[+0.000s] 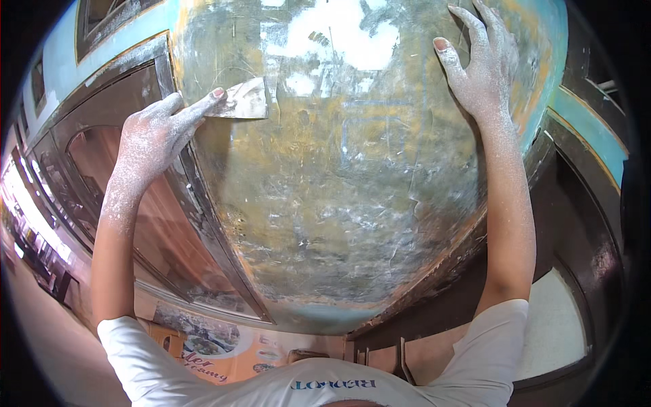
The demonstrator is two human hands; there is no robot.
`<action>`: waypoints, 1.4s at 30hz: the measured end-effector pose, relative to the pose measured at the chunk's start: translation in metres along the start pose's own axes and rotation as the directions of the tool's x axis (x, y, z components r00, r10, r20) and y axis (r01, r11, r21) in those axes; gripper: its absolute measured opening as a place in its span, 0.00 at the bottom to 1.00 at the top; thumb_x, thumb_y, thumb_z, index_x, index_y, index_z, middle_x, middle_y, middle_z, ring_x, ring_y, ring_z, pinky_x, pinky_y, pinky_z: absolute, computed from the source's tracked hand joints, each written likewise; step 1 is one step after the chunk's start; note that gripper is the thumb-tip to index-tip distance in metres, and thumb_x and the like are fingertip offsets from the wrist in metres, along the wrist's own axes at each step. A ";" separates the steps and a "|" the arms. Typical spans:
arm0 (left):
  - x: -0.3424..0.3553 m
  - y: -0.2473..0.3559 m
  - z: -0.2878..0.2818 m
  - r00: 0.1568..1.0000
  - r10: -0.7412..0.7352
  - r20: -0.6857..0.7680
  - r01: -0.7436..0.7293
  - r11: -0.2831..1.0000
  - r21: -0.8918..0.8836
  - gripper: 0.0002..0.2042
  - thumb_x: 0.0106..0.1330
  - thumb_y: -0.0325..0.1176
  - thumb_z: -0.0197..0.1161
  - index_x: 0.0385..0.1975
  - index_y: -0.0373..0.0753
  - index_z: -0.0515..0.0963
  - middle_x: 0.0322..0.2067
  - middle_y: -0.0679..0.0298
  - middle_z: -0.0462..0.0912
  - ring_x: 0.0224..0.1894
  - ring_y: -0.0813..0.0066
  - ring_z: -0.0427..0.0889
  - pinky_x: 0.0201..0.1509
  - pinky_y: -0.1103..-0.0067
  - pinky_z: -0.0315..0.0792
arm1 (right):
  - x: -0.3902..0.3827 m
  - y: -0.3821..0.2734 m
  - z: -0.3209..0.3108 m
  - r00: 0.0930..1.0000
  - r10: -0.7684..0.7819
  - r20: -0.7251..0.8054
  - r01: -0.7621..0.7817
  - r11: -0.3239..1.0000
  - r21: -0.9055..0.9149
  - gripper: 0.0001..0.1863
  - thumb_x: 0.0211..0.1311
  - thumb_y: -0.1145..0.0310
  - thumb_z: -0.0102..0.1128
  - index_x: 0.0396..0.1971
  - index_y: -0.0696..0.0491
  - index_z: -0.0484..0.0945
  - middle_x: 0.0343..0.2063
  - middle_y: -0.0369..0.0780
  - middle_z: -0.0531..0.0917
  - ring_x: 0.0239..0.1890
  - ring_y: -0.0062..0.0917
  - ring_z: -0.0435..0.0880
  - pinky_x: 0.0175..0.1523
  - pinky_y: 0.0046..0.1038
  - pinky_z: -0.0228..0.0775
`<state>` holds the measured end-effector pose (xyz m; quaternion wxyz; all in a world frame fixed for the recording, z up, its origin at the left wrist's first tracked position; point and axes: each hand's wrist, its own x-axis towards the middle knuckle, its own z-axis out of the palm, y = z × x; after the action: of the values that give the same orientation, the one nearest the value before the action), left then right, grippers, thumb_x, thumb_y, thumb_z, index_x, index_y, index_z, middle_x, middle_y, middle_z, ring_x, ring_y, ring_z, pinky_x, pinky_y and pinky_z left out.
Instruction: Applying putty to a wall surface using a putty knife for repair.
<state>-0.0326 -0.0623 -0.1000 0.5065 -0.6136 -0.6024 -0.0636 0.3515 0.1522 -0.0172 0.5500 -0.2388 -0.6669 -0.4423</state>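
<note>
One sheet (246,100) in left grip (152,130)

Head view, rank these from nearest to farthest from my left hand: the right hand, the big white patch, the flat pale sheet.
From your left hand:
1. Flat pale sheet: at its thumb, on the right.
2. Big white patch: upper middle of the wall.
3. Right hand: upper right.

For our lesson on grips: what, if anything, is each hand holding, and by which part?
The left hand holds a flat, pale piece by its left end; the right hand shows nothing held.
</note>
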 end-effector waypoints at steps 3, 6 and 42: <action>0.012 0.016 -0.015 0.998 -0.018 0.052 0.017 1.000 0.014 0.31 0.69 0.35 0.63 0.72 0.68 0.67 0.28 0.62 0.71 0.30 0.63 0.79 0.34 0.68 0.78 | 0.002 -0.013 -0.003 0.999 0.027 0.038 -0.027 1.000 0.015 0.32 0.56 0.59 0.68 0.63 0.48 0.74 0.70 0.49 0.65 0.73 0.49 0.58 0.78 0.51 0.45; 0.022 0.034 -0.020 1.000 0.017 0.010 -0.016 1.000 -0.023 0.34 0.68 0.33 0.63 0.74 0.68 0.63 0.29 0.61 0.71 0.30 0.63 0.79 0.35 0.67 0.79 | 0.008 -0.018 0.005 0.997 -0.018 0.080 0.016 1.000 0.018 0.35 0.57 0.58 0.68 0.67 0.44 0.72 0.72 0.50 0.61 0.75 0.51 0.54 0.78 0.53 0.42; 0.005 0.070 -0.037 0.978 -0.190 0.089 0.196 0.978 -0.066 0.30 0.70 0.35 0.62 0.71 0.69 0.69 0.29 0.62 0.72 0.31 0.63 0.81 0.33 0.69 0.76 | 0.027 -0.042 0.020 0.990 -0.095 0.108 0.089 0.995 0.054 0.35 0.65 0.47 0.59 0.72 0.37 0.68 0.76 0.47 0.58 0.79 0.50 0.46 0.80 0.59 0.31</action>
<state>0.0446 -0.0681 -0.1165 0.4493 -0.5729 -0.6767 -0.1094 0.2999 0.1439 -0.0055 0.4970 -0.2183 -0.7172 -0.4369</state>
